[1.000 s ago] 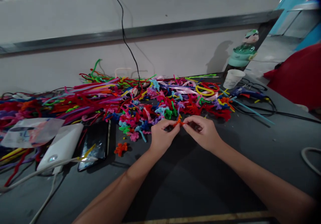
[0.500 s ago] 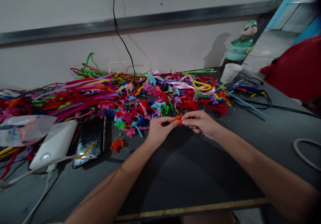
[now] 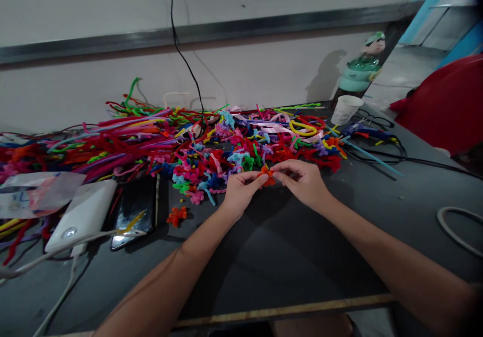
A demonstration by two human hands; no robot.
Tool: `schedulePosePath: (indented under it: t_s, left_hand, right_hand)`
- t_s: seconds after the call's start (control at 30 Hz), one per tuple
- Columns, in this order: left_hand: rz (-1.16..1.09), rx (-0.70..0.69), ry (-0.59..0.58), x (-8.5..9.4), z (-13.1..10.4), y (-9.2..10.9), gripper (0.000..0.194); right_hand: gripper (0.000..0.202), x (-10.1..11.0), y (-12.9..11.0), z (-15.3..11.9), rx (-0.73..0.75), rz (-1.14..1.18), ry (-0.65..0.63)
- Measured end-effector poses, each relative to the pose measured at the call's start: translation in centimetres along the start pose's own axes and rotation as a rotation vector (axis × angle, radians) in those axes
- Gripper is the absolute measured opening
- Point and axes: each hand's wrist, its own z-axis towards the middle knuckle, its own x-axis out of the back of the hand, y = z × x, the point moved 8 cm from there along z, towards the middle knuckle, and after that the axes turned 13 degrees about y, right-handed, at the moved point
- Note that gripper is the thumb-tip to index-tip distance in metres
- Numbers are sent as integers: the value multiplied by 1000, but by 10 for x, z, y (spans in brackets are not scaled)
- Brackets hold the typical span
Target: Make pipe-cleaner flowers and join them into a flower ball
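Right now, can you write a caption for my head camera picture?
Two hands pinch a fuzzy orange piece beside a colorful pile.

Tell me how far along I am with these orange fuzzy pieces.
One orange piece looks done, bent into shape beside the phone. A second piece is in work between the fingertips of your left hand and right hand. Its shaping is probably left to finish. Long stems lie in the pile, but I can't tell how many you need.
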Motion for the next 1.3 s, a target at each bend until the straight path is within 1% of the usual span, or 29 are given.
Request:
schedulePosePath:
  t_s: [0.07,0.2,0.33,0.4,0.57,0.67,0.73,0.77,0.9,0.97,1.1,1.3]
  left_hand:
    - [-2,1,-6,0,0,0,21]
    - [5,-7,-16,-1,0,1,21]
    - [18,-13,-36,-3,0,1,17]
    - [-1,-3,-35,-3,0,1,16]
    - [-101,36,49,4,5,-4,20]
    - [-179,68,79,6,7,-6,21]
    - [-209,116,65,5,7,-8,22]
    - [-211,137,55,4,6,-9,22]
    - [-221,199,61,2,2,-10,20]
    - [-248,218,73,1,-1,-10,18]
    - [-275,204,92,-1,-7,-9,17]
    - [-281,181,112,-1,-6,-10,16]
  right_hand:
    - [18,0,0,-1,-2,7,19]
    - [17,-2,6,-1,-62,65,24]
    - [12,-2,2,-1,-28,65,14]
    - [12,-2,1,-1,-42,66,8]
    - [28,-6,13,-2,-176,122,-13]
    - [30,-13,20,-4,-199,132,-59]
    - [28,-13,20,-5,-169,109,-45]
    - [27,-11,17,-6,-128,80,-22]
    - [20,-4,-5,-9,130,-126,61]
    - [17,-1,-13,-11,194,-167,91]
    - [16,3,-16,-12,187,-148,143]
    - [17,4,-10,-11,72,-57,151]
